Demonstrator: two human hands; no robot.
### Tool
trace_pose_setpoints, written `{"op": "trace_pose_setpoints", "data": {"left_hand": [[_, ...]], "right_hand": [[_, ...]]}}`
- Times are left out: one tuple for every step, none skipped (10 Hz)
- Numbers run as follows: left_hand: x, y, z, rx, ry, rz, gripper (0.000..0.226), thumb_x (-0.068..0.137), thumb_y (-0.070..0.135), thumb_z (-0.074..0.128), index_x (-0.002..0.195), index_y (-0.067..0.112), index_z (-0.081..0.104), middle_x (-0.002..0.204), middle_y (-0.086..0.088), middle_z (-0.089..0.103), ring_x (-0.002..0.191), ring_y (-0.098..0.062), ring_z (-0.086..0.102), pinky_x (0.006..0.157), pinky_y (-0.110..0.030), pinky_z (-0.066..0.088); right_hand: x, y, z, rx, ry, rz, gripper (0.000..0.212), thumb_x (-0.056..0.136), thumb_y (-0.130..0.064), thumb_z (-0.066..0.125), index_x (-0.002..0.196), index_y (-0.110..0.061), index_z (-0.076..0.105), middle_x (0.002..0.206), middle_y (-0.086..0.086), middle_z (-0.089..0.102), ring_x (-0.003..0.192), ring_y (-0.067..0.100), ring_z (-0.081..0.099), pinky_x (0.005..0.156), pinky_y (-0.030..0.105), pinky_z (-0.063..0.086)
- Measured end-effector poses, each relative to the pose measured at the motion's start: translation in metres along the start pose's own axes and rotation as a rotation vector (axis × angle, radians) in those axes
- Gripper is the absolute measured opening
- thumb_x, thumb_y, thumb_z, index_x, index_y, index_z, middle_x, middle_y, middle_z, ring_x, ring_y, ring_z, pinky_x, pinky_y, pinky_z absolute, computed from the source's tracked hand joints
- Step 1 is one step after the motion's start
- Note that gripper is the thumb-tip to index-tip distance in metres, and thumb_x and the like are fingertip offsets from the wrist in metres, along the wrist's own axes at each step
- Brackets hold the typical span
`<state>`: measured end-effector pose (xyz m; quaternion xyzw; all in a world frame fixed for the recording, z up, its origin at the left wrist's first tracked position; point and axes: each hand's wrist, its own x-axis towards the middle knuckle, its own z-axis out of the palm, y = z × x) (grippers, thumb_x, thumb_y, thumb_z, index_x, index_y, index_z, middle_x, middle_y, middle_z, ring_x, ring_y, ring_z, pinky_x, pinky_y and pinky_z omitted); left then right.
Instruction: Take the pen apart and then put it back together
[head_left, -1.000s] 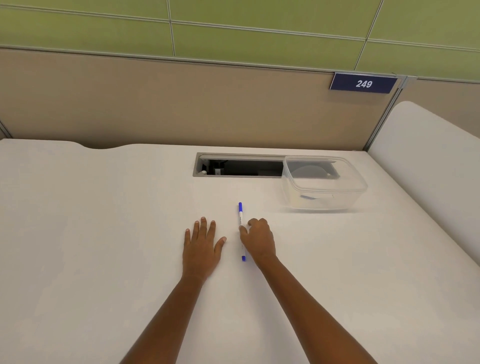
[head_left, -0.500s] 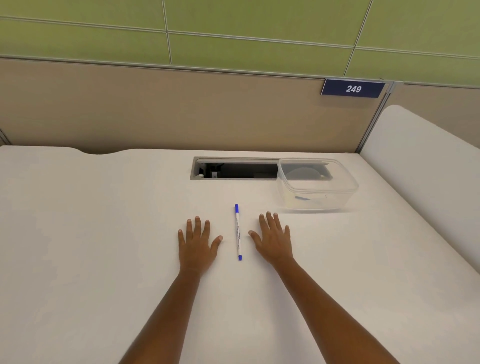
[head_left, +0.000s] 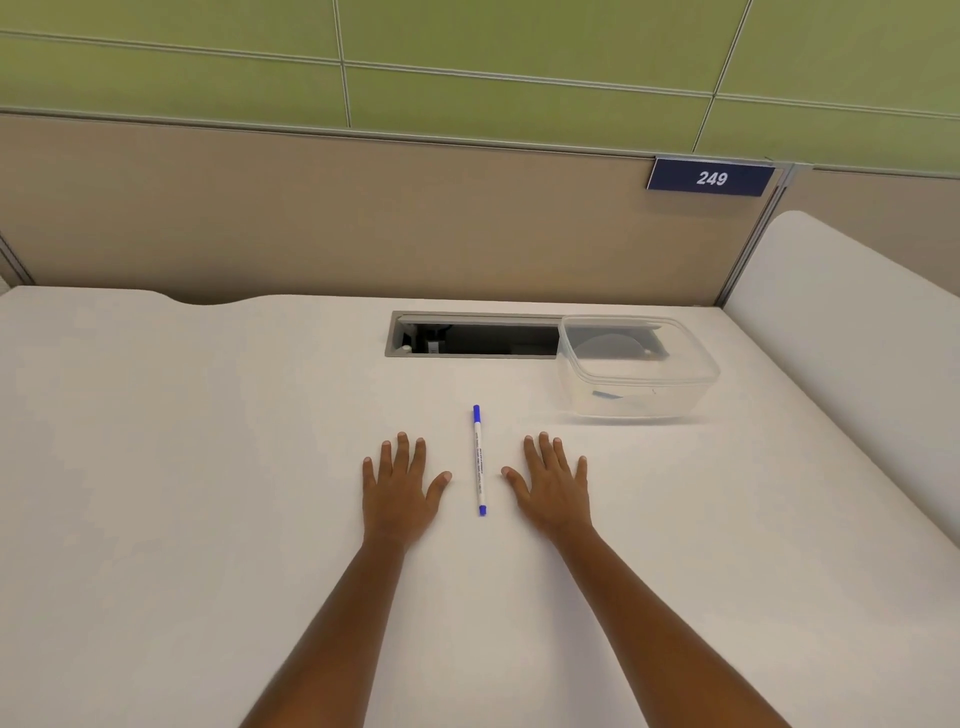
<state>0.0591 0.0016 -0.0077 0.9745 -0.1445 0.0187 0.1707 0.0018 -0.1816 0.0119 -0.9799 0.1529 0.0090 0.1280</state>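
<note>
Desk: broad white desk top (head_left: 208, 519), matte, fills most of the view; both bare forearms come in from 6 o'clock.
Pen: slim white plastic pen with blue cap and blue end plug (head_left: 478, 460), lying flat on the desk at centre, assembled in one piece. Long axis runs 12 to 6 o'clock, capped end toward 12. Small dark print along the barrel, too fine to read.
Left hand: left hand (head_left: 400, 491) palm down, flat on the desk at 9 o'clock of the pen. Fingers spread, pointing to 12. Thumb tip near the barrel, a clear gap between. Holding nothing.
Right hand: right hand (head_left: 553, 488) palm down, flat on the desk at 3 o'clock of the pen. Fingers spread, angled slightly toward 11. Thumb tip near the barrel, not touching. Holding nothing.
Hands, relation: apart, one on each side, pen lying between them.
Box: clear rectangular plastic container with lid (head_left: 638, 366), at 1 o'clock of the pen, well apart from it. Something small and dark inside; cannot tell what.
Cable slot: grey-framed rectangular opening in the desk (head_left: 475, 338), at 12 o'clock of the pen; the container overlaps its right end.
Partition: beige panel (head_left: 311, 218) behind the desk, green panels above.
Sign: dark blue plate reading 249 (head_left: 710, 177), on the partition at 1 o'clock.
</note>
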Motion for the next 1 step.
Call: {"op": "trace_pose_setpoints", "data": {"left_hand": [[0.0004,-0.0011,0.0024,0.014,0.015,0.006,0.116,0.064,0.074,-0.027,0.136,0.011,0.039,0.146,-0.016,0.037,0.134,-0.038,0.034,0.109,-0.055,0.023]], "right_hand": [[0.0006,-0.0003,-0.0046,0.007,-0.006,0.006,0.060,0.094,-0.050,0.023,0.144,-0.020,0.012,0.157,0.004,0.009,0.144,0.020,0.004,0.115,0.051,0.004]]}}
